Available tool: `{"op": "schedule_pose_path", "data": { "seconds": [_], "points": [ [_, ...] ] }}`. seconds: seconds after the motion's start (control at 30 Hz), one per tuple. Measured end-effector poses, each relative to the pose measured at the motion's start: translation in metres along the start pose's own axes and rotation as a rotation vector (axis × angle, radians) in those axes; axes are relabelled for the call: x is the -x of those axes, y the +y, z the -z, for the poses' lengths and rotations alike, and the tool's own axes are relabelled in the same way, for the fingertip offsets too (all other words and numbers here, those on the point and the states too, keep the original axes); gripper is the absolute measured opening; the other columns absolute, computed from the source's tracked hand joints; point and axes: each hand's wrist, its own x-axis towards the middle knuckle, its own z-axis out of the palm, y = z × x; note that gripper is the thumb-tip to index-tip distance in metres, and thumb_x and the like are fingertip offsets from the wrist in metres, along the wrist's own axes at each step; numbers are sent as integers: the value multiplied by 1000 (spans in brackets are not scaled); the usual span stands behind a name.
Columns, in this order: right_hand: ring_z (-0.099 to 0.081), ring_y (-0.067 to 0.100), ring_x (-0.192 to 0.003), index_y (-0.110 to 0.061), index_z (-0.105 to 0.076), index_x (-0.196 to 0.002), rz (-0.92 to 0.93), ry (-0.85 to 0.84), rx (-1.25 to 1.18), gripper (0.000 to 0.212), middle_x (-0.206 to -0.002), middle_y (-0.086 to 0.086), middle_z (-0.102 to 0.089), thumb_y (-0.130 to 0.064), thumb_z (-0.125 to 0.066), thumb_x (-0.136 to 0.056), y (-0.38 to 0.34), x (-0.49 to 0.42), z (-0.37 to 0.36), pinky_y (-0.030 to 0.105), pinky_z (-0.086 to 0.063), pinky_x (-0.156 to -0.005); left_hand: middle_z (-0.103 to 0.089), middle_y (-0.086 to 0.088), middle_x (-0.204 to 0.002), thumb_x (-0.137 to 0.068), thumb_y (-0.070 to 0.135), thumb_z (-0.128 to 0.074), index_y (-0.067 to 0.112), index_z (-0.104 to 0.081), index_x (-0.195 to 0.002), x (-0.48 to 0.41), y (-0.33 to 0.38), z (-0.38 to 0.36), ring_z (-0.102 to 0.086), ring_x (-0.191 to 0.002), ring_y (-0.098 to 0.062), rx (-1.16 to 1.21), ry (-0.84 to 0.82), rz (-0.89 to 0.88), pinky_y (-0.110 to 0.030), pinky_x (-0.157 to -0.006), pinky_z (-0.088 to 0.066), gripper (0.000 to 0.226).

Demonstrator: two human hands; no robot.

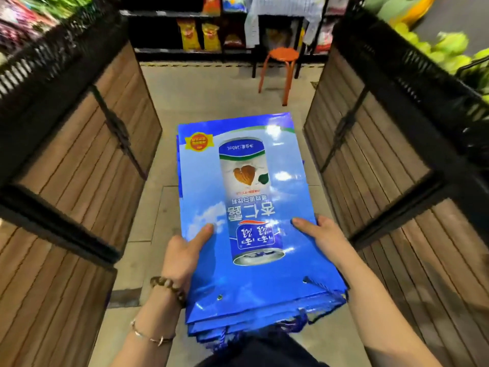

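A flat stack of glossy blue gift bags (246, 197), printed with a drink can and an almond, lies level in front of me above the aisle floor. My left hand (185, 250) grips the stack's left edge, thumb on top and fingers hidden beneath. At the right edge my right hand (320, 234) holds it the same way, thumb pressed on the top bag. Blue cord handles hang from the near end of the stack. Bracelets circle my left wrist.
Wooden produce stands with black crates line both sides of the narrow aisle, left stand (79, 160) and right stand (397, 160). An orange stool (283, 64) stands ahead on the tiled floor. Shelves of snack packets (198, 33) close the far end.
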Motion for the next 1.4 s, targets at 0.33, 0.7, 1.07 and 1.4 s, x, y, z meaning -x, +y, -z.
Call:
{"op": "schedule_pose_path", "data": {
  "seconds": [0.33,0.7,1.07,1.4],
  "points": [
    [-66,8,-54,-7,-65,-83,8,81,-69,3,-67,-1,-71,-9,-64,-83,-111,-210,28,19,-52,-48,-69,-11,-96,-85,13,-62,9,-67,-92,-200,115,-116,-65,-76,-24,33,-64,7,-31,-64,-57,9],
    [-67,13,-63,0,-67,-93,8,151,-9,17,-69,-1,-71,-14,-64,-83,-216,-449,26,24,-54,-61,-70,9,-61,-83,10,-64,13,-67,-84,-436,224,-209,-65,-55,-6,60,-130,-23,-18,-49,-53,4],
    [-67,26,-85,3,-67,-100,-21,203,-54,26,-90,12,-72,-16,-65,-82,-327,-685,24,35,-53,-78,-72,-1,-85,-82,12,-66,14,-69,-84,-664,352,-301,-66,-82,-15,-43,-175,-76,-33,-80,-52,4],
    [-70,25,-66,3,-66,-95,-49,91,-149,19,-78,14,-73,-10,-64,-82,-430,-936,46,29,-54,-54,-71,-5,-89,-73,28,-74,12,-71,-86,-875,447,-410,-65,-88,-18,-51,-67,-23,-39,-86,-51,20]
  ]
}}
